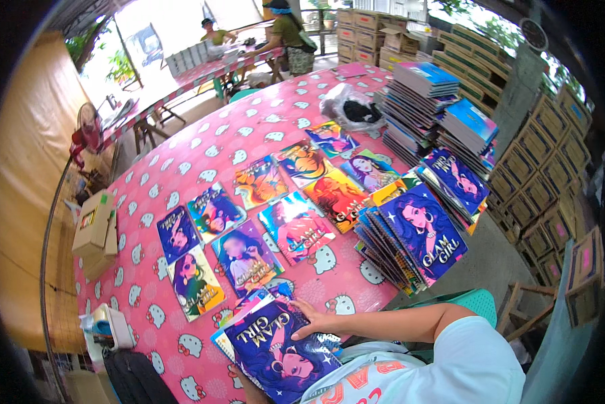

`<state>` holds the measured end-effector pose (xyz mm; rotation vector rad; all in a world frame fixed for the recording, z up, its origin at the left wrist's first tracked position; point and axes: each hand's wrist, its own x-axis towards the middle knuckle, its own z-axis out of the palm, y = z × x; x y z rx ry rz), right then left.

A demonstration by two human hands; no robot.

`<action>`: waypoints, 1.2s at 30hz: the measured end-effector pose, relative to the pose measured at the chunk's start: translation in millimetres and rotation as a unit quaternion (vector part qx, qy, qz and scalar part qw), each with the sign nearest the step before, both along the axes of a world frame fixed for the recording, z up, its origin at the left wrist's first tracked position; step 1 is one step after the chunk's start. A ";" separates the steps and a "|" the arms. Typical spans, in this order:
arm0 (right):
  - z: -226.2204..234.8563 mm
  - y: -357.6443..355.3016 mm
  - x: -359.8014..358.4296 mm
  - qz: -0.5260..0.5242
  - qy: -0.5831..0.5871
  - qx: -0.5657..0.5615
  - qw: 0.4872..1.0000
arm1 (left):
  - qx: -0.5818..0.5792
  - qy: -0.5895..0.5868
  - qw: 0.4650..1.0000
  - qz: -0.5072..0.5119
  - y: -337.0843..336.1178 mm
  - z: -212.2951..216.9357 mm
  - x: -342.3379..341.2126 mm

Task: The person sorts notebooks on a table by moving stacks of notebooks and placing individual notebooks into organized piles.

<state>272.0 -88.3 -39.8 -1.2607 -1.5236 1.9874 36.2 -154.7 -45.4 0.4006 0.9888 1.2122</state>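
A small stack of notebooks (285, 360), a dark purple one with a cartoon woman on its cover on top, tilts against my body at the table's near edge. My right hand (308, 319) lies at the stack's upper right corner, thumb on the cover and fingers along the far edge. Under the stack's left side, my left hand (238, 377) supports it, mostly hidden by the covers. Several more colourful notebooks lie in rows beyond; a white-and-yellow one (196, 284) and a purple one (247, 258) are nearest to my hands.
On the pink patterned table (343, 286), a fanned notebook pile (417, 236) stands right, with tall stacks (417, 108) behind and a plastic bag (353, 109) beside them. Cardboard boxes (542, 155) line the right side. A small carton (95, 232) sits left. Two people work at a far table.
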 end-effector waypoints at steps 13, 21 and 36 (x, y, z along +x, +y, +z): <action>197.0 -5.3 108.3 -0.204 0.096 0.153 0.962 | 0.179 -0.003 0.963 -0.202 104.4 156.5 90.0; 251.6 -45.6 258.6 -0.474 0.255 0.153 0.828 | 0.263 -0.063 0.850 -0.452 188.2 239.1 308.8; 163.1 -41.7 418.5 -0.574 0.178 0.062 0.797 | 0.178 0.186 0.704 -0.661 296.5 192.6 517.7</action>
